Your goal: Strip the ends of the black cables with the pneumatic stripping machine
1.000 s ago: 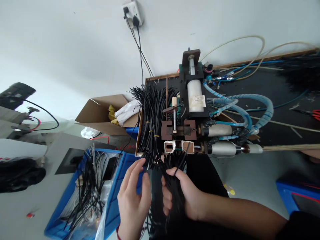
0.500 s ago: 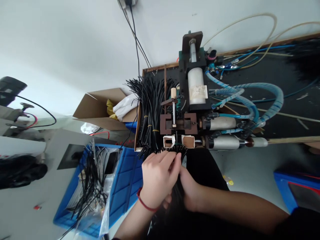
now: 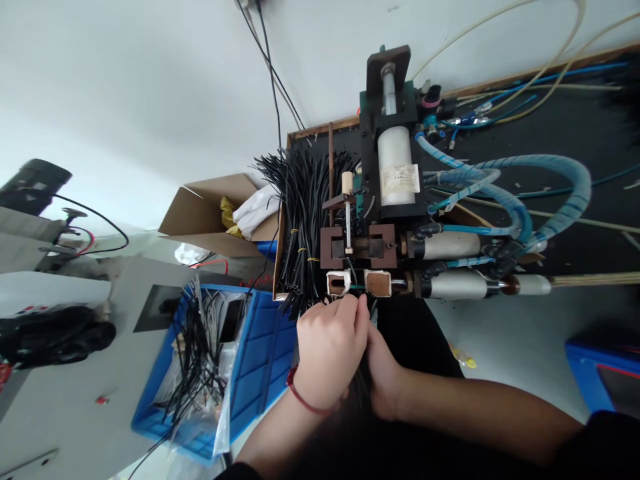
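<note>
My left hand (image 3: 329, 347), a red bracelet at its wrist, is closed with thumb and index finger pinching a thin black cable (image 3: 353, 272). The end of that cable runs up between the jaws (image 3: 377, 284) of a pneumatic machine (image 3: 399, 160), just beyond my fingertips. Against the left hand, lower and to the right, my right hand (image 3: 385, 373) curls round dark strands of a cable bundle (image 3: 361, 385). Its fingers are mostly hidden behind the left hand. The two jaws stand apart, with pale rims on their facing blocks.
Left of the machine, black cable bundles (image 3: 300, 220) with yellow ties lie in a wooden-edged tray. A blue crate (image 3: 260, 353) with cable scraps and an open cardboard box (image 3: 200, 217) stand further left. Blue air hoses (image 3: 570, 167) loop over the dark bench (image 3: 530, 137) at right.
My hands have shifted slightly up and right, the left fingertips closer to the jaws. The cable between the jaws now slants. The view has turned a little, moving the crate and box rightward.
</note>
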`<state>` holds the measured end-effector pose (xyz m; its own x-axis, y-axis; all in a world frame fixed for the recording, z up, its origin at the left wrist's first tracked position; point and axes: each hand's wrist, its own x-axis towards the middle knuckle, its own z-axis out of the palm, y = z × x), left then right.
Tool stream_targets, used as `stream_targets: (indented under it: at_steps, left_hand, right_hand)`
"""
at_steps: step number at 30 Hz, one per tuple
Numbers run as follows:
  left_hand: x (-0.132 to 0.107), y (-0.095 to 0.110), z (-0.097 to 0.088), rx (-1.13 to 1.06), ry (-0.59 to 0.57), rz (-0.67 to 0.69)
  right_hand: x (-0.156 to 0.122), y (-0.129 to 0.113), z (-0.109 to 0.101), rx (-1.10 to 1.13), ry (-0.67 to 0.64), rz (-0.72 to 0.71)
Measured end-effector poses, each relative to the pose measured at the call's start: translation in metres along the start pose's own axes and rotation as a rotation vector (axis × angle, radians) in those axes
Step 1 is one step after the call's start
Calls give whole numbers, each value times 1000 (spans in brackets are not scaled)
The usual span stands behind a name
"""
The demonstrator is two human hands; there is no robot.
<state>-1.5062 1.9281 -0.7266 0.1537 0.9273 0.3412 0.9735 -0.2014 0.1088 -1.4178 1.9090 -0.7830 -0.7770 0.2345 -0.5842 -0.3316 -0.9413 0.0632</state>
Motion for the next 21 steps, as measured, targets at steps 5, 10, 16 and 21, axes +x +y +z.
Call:
stream_targets:
  at_steps: [5, 10, 16, 21]
  left_hand:
    - [3, 4, 1, -3, -55, 16]
    - [3, 6, -1, 1, -82, 8]
    - [3, 1, -3, 16, -101, -23]
    - [4, -3, -4, 4, -144, -73]
  right_hand:
    - [-6, -2, 5, 83, 17, 20]
    - [-9, -7, 9, 90, 20, 43]
    - [-6, -10, 8, 127, 4, 81]
    - [-8, -15, 16, 117, 35, 140]
